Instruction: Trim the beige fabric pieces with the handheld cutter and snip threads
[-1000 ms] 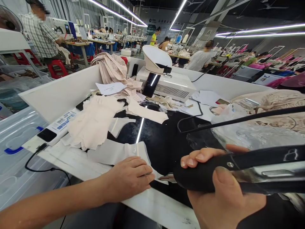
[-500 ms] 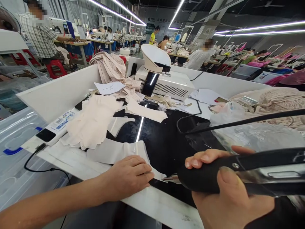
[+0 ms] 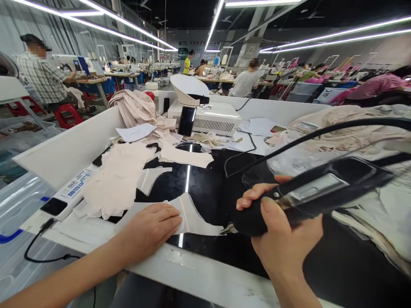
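Note:
My left hand [image 3: 154,229] lies flat, fingers together, on a curved pale fabric piece [image 3: 192,214] with a seam band across it. This piece rests on the glossy black tabletop [image 3: 205,196] and partly hides under my palm. My right hand [image 3: 282,231] grips black corded electric scissors [image 3: 253,218], thumb on top and fingers around the body. Their metal tip touches or almost touches the right end of the fabric piece; I cannot tell whether the blades are parted. A smaller fabric piece [image 3: 150,179] and a longer pale strip [image 3: 186,156] lie farther back.
A pile of pale cut pieces [image 3: 112,179] is at left. Behind stand a phone [image 3: 187,121] and a white vented machine [image 3: 212,117]. A black cord [image 3: 321,132] arches over plastic bags and lace fabric [image 3: 353,119] at right. A white border [image 3: 73,158] edges the table.
My left hand has shifted left along the fabric piece, exposing more of its right part. The scissors' rear end has swung upward, the tip staying near the piece's end. The view has shifted.

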{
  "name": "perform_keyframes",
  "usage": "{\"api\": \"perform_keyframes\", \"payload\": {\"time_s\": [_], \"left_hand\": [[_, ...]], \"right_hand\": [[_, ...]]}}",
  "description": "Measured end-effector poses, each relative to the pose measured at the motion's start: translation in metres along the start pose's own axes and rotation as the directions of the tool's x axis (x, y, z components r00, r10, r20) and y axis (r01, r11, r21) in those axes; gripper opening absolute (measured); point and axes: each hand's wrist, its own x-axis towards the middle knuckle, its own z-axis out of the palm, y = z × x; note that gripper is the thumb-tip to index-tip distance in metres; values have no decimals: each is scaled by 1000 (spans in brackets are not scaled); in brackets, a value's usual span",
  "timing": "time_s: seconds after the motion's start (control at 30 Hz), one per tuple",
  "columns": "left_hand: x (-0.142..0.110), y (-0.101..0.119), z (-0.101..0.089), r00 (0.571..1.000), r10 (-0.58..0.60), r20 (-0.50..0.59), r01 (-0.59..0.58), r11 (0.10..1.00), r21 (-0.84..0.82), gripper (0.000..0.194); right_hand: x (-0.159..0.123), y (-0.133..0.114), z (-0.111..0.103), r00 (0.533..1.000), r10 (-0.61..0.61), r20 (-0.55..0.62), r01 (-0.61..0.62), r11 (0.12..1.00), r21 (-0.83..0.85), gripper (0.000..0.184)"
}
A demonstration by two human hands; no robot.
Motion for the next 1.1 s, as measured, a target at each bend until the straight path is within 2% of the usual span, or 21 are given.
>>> {"api": "perform_keyframes", "payload": {"time_s": [0.1, 0.2, 0.27, 0.33, 0.4, 0.43, 0.47, 0.53, 0.6, 0.63, 0.7, 0.8, 0.93, 1.1], "left_hand": [[-5, -3, -7, 996, -49, 71, 48, 999, 17, 32], [-5, 7, -14, 975, -132, 180, 137, 990, -17, 27], [0, 14, -21, 936, -217, 277, 245, 967, -72, 23], [9, 17, -28, 880, -279, 384, 341, 935, -103, 23], [21, 14, -33, 835, -306, 458, 378, 923, -72, 27], [27, 10, -35, 827, -311, 468, 370, 928, -37, 28], [33, 6, -35, 834, -303, 461, 342, 940, -2, 26], [46, -5, -32, 875, -219, 432, 233, 972, 19, 18], [58, -18, -26, 908, -29, 417, 70, 994, -83, 11], [65, -24, -22, 907, 74, 415, -8, 987, -159, 12], [76, -34, -16, 880, 206, 429, -95, 959, -266, 19], [90, -43, -10, 822, 273, 500, -116, 940, -322, 30], [100, -47, -8, 752, 276, 599, -71, 937, -342, 38], [100, -50, -7, 722, 239, 649, -23, 946, -323, 39]], "right_hand": [[12, 12, 0, 999, 29, -32, -29, 1000, 6, 39], [19, 20, 6, 998, 38, -40, -37, 999, 30, 44], [20, 21, 11, 999, 25, -21, -24, 999, 32, 44], [18, 21, 15, 1000, 13, 10, -14, 1000, 20, 40], [14, 20, 17, 999, 9, 33, -9, 1000, -2, 34], [12, 20, 17, 999, 10, 36, -9, 1000, -14, 31], [11, 19, 18, 999, 10, 34, -9, 1000, -25, 29], [10, 18, 18, 999, 10, 30, -9, 999, -35, 26], [9, 18, 18, 999, 8, 31, -7, 999, -33, 26], [9, 17, 17, 999, 10, 31, -9, 999, -32, 26], [9, 16, 17, 1000, 18, 26, -17, 999, -39, 28], [7, 14, 17, 1000, 27, 13, -26, 998, -59, 29], [4, 12, 20, 998, 45, 34, -43, 997, -68, 29], [3, 11, 27, 996, 78, 31, -75, 995, -72, 30]]}}
